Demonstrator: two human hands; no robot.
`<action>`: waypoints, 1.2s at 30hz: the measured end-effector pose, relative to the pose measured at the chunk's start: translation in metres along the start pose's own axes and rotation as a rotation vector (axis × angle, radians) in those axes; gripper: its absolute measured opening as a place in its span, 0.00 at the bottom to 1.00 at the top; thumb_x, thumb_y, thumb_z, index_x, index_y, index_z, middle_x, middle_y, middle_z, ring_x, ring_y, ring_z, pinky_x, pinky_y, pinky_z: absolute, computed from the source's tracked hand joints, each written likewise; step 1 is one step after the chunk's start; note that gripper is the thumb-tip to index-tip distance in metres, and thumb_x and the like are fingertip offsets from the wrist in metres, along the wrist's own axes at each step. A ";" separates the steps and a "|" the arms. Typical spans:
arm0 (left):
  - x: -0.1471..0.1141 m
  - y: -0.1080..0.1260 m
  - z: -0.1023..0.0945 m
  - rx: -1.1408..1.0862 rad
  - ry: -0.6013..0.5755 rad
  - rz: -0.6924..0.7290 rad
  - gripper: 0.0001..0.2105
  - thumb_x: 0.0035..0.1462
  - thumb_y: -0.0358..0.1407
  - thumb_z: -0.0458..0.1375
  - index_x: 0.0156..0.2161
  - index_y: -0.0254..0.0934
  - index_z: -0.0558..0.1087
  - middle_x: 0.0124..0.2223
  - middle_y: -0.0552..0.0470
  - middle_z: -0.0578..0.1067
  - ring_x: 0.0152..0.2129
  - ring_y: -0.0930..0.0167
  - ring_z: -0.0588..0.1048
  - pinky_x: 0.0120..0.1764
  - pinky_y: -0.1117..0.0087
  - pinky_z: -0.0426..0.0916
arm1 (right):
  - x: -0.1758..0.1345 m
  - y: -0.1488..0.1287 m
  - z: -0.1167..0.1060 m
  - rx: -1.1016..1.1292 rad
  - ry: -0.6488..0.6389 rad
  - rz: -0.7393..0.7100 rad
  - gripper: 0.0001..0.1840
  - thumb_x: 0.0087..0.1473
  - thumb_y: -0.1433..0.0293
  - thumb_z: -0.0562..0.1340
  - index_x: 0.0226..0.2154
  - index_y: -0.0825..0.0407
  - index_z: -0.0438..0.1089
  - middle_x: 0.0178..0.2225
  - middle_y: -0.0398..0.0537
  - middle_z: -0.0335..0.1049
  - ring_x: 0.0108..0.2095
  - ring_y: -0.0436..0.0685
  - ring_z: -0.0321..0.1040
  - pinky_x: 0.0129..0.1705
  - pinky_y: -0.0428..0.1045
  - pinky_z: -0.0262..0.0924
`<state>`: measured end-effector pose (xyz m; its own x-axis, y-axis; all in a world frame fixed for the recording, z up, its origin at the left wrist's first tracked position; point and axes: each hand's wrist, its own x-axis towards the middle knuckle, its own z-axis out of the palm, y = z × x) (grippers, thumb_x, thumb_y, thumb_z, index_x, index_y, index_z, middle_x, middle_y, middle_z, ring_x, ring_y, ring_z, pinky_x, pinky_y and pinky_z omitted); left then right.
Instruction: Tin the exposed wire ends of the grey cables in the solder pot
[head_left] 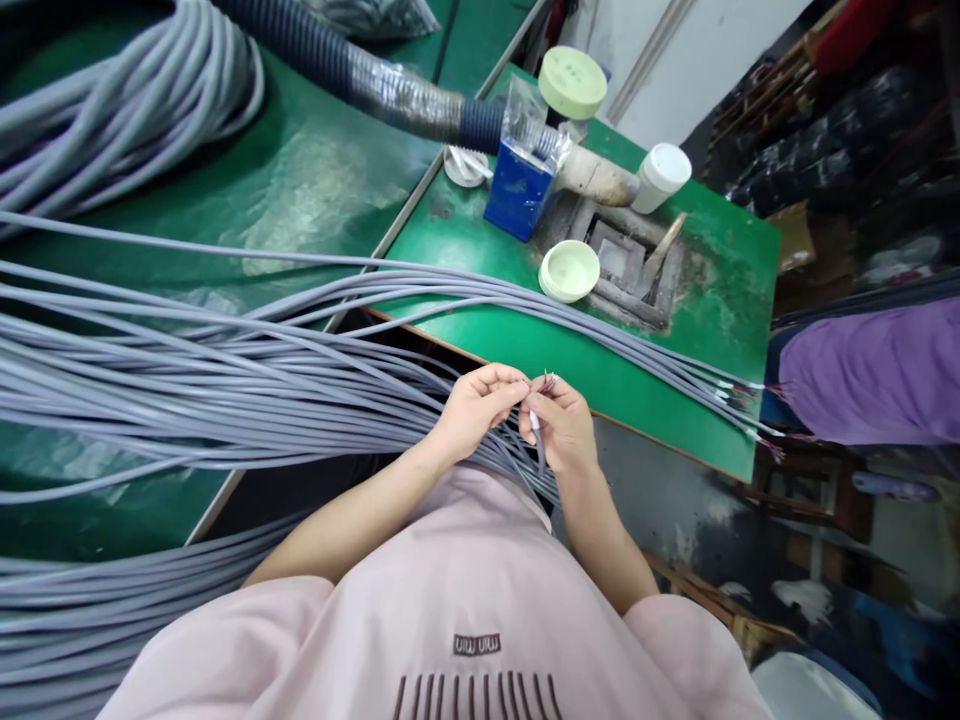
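Observation:
Both hands meet in front of my chest at the end of a grey cable (540,455). My right hand (564,425) is closed around the cable close to its white-wrapped end, where thin stripped wires (549,381) fan out. With thumb and forefinger pressed together, my left hand (484,405) pinches at these thin wires; the exact strand is too small to make out. Many more grey cables (300,400) run from the left under my left forearm and hang below the hands. Another bundle of grey cables (600,328) lies across the green bench, its wire ends spread at the right edge.
On the green bench (465,235) stand a blue box (515,188), a pale open cup (570,270), a white lidded tub (663,176) and a blackened square pot (622,255) with a stick. A ribbed hose (405,95) crosses behind. A person's purple garment (877,372) is at right.

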<state>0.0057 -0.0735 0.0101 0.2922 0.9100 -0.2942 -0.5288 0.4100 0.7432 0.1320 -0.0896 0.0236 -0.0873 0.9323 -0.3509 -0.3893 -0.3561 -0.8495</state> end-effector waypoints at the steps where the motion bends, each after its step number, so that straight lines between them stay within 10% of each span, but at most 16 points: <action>1: 0.000 0.000 0.001 0.014 0.010 0.008 0.13 0.44 0.41 0.67 0.29 0.33 0.73 0.16 0.60 0.65 0.11 0.83 0.57 0.15 0.79 0.48 | 0.000 0.001 0.001 -0.005 0.001 0.003 0.12 0.41 0.67 0.69 0.26 0.52 0.65 0.15 0.35 0.64 0.13 0.44 0.58 0.11 0.39 0.52; 36: -0.002 -0.003 0.005 0.133 0.104 0.137 0.11 0.43 0.40 0.68 0.26 0.34 0.76 0.22 0.54 0.75 0.15 0.80 0.65 0.19 0.78 0.59 | 0.002 -0.005 -0.006 -0.149 0.017 -0.108 0.11 0.45 0.64 0.68 0.26 0.52 0.67 0.19 0.38 0.68 0.13 0.44 0.60 0.11 0.39 0.50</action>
<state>0.0109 -0.0770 0.0111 0.1373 0.9608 -0.2407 -0.4457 0.2770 0.8513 0.1389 -0.0862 0.0252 -0.0362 0.9648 -0.2603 -0.2550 -0.2608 -0.9311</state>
